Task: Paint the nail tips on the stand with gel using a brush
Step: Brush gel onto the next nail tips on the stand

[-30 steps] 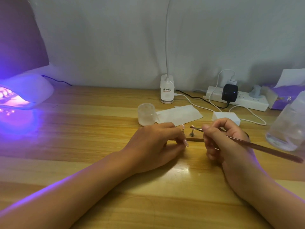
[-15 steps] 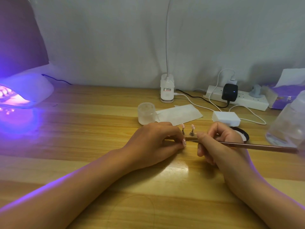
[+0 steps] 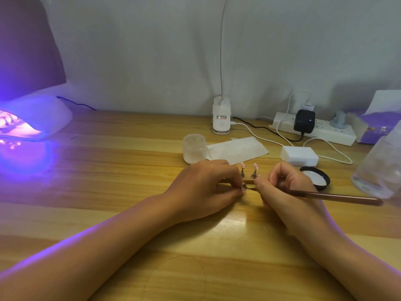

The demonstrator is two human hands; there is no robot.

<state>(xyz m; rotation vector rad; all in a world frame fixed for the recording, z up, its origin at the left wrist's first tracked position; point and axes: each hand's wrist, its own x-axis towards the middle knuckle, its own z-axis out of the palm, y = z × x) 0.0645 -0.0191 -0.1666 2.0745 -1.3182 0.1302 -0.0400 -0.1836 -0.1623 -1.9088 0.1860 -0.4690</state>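
Observation:
Two pale pink nail tips [image 3: 248, 166] stand upright on small metal holders of a thin wooden stand [image 3: 249, 182] at the middle of the table. My left hand [image 3: 204, 187] curls over the stand's left part and pinches it; most of the stand is hidden under the fingers. My right hand [image 3: 286, 187] grips a long brown brush [image 3: 338, 196], handle pointing right. The brush's fine tip lies low between the two hands, close to my left thumb's nail. An open black gel pot [image 3: 316, 178] with white contents sits just right of my right hand.
A frosted cup [image 3: 194, 148] and a white wipe [image 3: 236, 149] lie behind my hands. A lit UV lamp [image 3: 30, 120] glows at the far left. A clip lamp [image 3: 221, 118], power strip [image 3: 314, 129], white block [image 3: 299, 156], clear bottle [image 3: 382, 168] and purple tissue box [image 3: 375, 124] stand around.
My right hand has lowered the brush from the top of the right nail tip down to the stand's base level. The handle now lies flatter. My left hand has stayed on the stand.

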